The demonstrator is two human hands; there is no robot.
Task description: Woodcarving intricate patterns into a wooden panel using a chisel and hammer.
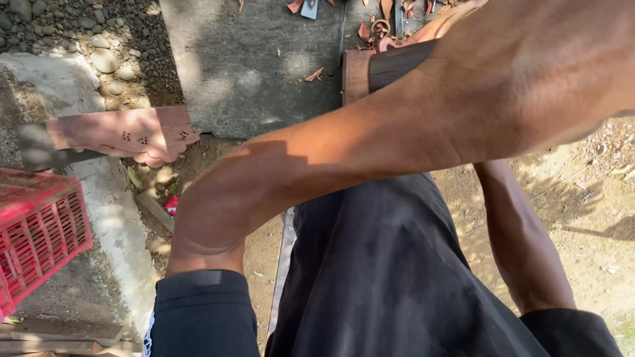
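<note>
My left arm (370,145) comes out of a black sleeve (198,311) at the lower left, bends at the elbow and crosses the view up to the right, close to the camera. Its hand is out of the frame. My right arm (522,251) reaches forward from the other sleeve and passes behind the left forearm, which hides its hand. A brown wooden block (357,76) with a dark face shows just above the left forearm. I cannot tell whether either hand touches it.
A reddish wooden board (126,135) with small holes lies at the left, next to a red plastic crate (40,231). Wood chips (370,30) litter a concrete slab (251,66). Gravel (79,33) lies at the top left and sandy ground (582,198) at the right.
</note>
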